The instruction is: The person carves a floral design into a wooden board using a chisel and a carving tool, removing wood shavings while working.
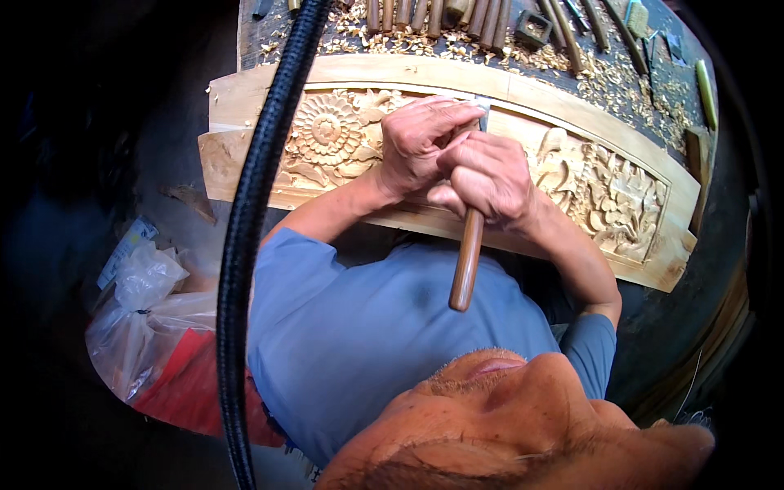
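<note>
A wood-carving chisel (469, 265) with a long brown handle points away from me, its handle end toward my chest. My right hand (494, 181) is closed round it where the handle meets the blade. Up against it, my left hand (416, 145) is closed too, its thumb and fingers at the metal blade (483, 112). Both hands are over the middle of a pale carved wooden panel (392, 69), near its far inner border. A round carved flower (325, 127) lies left of my hands, and carved leaves and blossoms (616, 196) lie right. The cutting edge is hard to make out.
On the dark workbench (653, 135) behind the panel lie a row of wooden tool handles (429, 15), a block with a square hole (533, 29) and scattered wood shavings (608, 86). A tied clear plastic bag (139, 306) stands lower left. A black braided cable (249, 188) crosses the view.
</note>
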Demonstrator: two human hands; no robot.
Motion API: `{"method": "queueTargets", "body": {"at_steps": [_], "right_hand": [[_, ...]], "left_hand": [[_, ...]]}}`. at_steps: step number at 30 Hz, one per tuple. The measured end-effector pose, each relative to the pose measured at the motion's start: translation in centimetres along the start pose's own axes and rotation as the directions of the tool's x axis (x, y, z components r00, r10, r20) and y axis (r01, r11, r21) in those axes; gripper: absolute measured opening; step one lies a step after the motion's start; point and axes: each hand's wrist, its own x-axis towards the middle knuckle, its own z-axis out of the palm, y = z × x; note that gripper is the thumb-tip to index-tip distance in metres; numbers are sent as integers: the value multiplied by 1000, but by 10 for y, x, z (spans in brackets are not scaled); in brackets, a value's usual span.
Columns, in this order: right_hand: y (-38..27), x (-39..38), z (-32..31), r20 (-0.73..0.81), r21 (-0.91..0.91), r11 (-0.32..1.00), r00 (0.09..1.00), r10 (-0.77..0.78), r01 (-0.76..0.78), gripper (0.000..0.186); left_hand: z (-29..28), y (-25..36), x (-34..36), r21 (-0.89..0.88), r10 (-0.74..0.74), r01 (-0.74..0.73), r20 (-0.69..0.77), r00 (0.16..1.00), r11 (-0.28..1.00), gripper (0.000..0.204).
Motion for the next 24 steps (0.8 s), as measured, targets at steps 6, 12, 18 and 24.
{"method": "queueTargets", "body": {"at_steps": [6, 12, 18, 24], "right_hand": [[-5, 13, -19, 18, -610, 778, 985, -171, 147, 44], [8, 12, -85, -351, 16, 868, 810, 469, -496, 47], [52, 63, -94, 100, 667, 468, 693, 714, -579, 83], [63, 78, -46, 106, 660, 441, 657, 747, -608, 83]], "left_hand": [[5, -3, -2, 276, 105, -101, 0, 994, 956, 54], [17, 20, -10, 185, 152, -181, 163, 975, 966, 30], [-2, 27, 46, 128, -97, 127, -218, 971, 984, 17], [12, -17, 39, -77, -59, 40, -252, 966, 996, 16]]}}
